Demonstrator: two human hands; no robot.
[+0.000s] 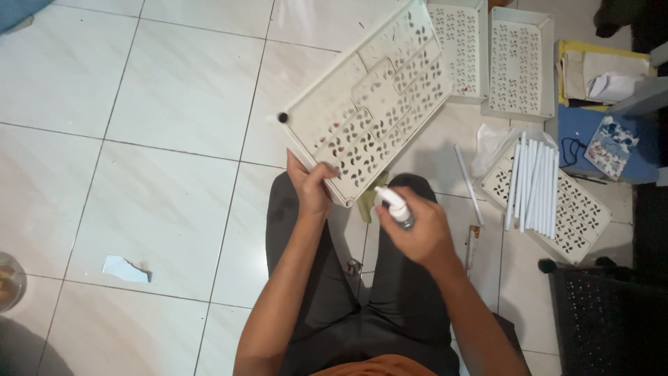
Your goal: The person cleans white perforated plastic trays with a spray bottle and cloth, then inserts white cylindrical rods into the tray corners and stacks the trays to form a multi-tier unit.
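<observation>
My left hand (311,186) grips the near edge of a pale green perforated plastic shelf tray (372,97), holding it tilted above my knees. A small black socket sits at the tray's left corner (282,118). My right hand (416,226) is closed around a small white spray bottle (394,202), its nozzle pointing toward the tray's near corner. I sit on the tiled floor in dark trousers.
Two more perforated trays (520,63) lie at the top right. Another tray (577,212) at the right carries several white tubes (534,184); one loose tube (468,182) lies on the floor. A black crate (609,320) stands lower right, a paper scrap (125,269) lower left.
</observation>
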